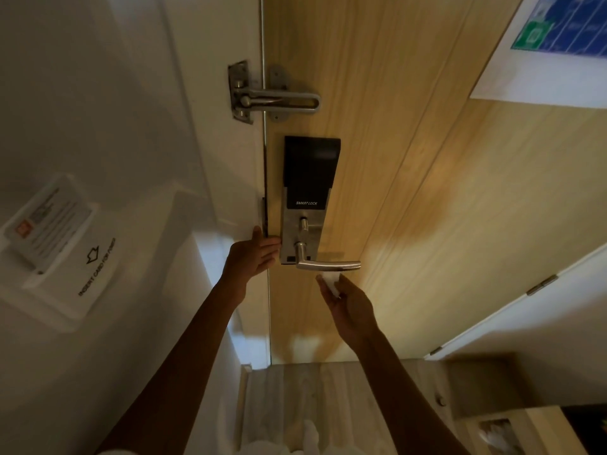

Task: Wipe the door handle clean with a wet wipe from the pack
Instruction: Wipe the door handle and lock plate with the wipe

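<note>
1. Two bare hands are raised at the wooden door [410, 159]. A bunched white wet wipe [329, 282] is pinched in the fingertips of the right hand [349, 307], just below the free end of the door handle [328, 265] and apart from it.
2. Nothing is held in the left hand [254, 256]; it is spread flat, fingers extended, at the door's edge just beside the lock plate [300, 238]. Whether it is pressed against the door cannot be told.
3. The handle is seen as a horizontal metal lever mounted low on a plate marked SMART LOCK, below a swing-bar door guard [272, 100].
4. The wipe is judged light, limp and damp; it is best kept wadded so a thick pad is presented.
5. The lever is judged rigid, smooth and likely slippery when wet. It is best wrapped around the bar and drawn from neck to tip, lightly, since it may be depressed by pressure.
6. The pack is not clearly seen.
</note>
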`<state>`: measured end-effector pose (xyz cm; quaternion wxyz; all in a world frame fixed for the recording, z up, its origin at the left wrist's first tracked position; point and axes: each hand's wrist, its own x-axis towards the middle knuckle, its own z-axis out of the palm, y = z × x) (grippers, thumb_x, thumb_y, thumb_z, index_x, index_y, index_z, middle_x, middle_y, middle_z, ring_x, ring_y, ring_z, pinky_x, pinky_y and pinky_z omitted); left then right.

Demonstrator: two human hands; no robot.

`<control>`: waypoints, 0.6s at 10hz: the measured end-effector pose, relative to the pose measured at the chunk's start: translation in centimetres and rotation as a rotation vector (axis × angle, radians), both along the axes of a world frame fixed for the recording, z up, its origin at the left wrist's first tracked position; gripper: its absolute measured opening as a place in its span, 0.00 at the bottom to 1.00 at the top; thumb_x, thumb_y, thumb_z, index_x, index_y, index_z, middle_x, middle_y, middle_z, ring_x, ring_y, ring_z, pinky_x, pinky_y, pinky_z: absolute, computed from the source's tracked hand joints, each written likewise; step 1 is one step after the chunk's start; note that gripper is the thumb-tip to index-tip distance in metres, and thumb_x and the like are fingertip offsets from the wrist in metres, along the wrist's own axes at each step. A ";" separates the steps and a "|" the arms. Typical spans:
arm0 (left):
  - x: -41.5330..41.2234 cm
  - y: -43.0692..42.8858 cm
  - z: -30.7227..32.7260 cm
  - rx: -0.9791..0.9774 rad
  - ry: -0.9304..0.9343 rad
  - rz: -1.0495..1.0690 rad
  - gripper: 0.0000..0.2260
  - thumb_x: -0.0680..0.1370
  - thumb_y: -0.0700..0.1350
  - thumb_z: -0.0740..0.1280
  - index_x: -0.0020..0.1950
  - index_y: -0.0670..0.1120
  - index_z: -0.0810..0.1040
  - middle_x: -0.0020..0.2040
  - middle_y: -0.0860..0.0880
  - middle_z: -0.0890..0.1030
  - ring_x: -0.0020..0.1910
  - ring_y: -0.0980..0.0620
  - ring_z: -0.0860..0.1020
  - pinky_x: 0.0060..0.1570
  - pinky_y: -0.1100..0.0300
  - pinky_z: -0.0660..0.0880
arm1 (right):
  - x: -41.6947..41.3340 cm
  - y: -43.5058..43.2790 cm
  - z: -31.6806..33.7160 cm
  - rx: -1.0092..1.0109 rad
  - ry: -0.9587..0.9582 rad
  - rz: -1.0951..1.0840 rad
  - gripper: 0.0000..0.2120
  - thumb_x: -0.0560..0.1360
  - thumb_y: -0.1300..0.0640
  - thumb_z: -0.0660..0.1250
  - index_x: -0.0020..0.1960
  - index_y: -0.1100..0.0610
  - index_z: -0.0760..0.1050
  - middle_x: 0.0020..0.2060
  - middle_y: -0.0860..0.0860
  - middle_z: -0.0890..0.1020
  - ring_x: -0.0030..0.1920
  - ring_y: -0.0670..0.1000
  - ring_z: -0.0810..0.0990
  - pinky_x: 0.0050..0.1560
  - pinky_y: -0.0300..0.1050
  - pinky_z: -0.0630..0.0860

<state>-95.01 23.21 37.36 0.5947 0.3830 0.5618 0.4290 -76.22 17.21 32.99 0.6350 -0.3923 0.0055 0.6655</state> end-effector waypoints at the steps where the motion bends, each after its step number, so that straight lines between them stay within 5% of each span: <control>1: -0.1 0.2 0.2 0.006 0.032 -0.018 0.22 0.82 0.58 0.56 0.56 0.42 0.80 0.56 0.45 0.84 0.58 0.48 0.81 0.63 0.52 0.75 | -1.9 1.2 -1.1 0.078 -0.025 0.079 0.11 0.78 0.71 0.58 0.58 0.66 0.74 0.61 0.64 0.77 0.61 0.62 0.77 0.57 0.54 0.78; 2: -0.2 0.5 0.5 0.021 0.066 -0.040 0.24 0.82 0.58 0.55 0.59 0.41 0.79 0.57 0.45 0.83 0.57 0.48 0.81 0.60 0.55 0.76 | -3.6 2.4 -0.4 0.091 0.013 0.173 0.15 0.76 0.73 0.59 0.61 0.66 0.73 0.63 0.63 0.77 0.63 0.61 0.77 0.63 0.56 0.75; 4: -0.6 1.4 0.4 -0.032 0.039 -0.072 0.24 0.83 0.56 0.55 0.63 0.37 0.76 0.56 0.43 0.83 0.45 0.58 0.83 0.40 0.68 0.79 | -4.2 1.7 -0.7 0.146 0.245 0.189 0.16 0.74 0.73 0.59 0.61 0.69 0.73 0.60 0.65 0.78 0.57 0.62 0.81 0.54 0.51 0.81; 5: -0.4 1.3 0.4 -0.046 0.022 -0.076 0.24 0.83 0.56 0.54 0.57 0.37 0.78 0.54 0.42 0.82 0.45 0.55 0.82 0.42 0.67 0.79 | -4.5 0.6 -1.2 0.147 0.303 0.167 0.25 0.65 0.74 0.71 0.61 0.70 0.72 0.62 0.68 0.76 0.57 0.64 0.80 0.51 0.51 0.82; 6: -0.2 1.2 0.4 -0.040 0.031 -0.051 0.24 0.82 0.58 0.55 0.53 0.39 0.80 0.54 0.41 0.83 0.48 0.50 0.81 0.48 0.62 0.77 | -5.0 1.7 -0.4 0.124 0.346 0.137 0.20 0.70 0.75 0.59 0.61 0.69 0.72 0.61 0.68 0.76 0.60 0.63 0.77 0.55 0.52 0.81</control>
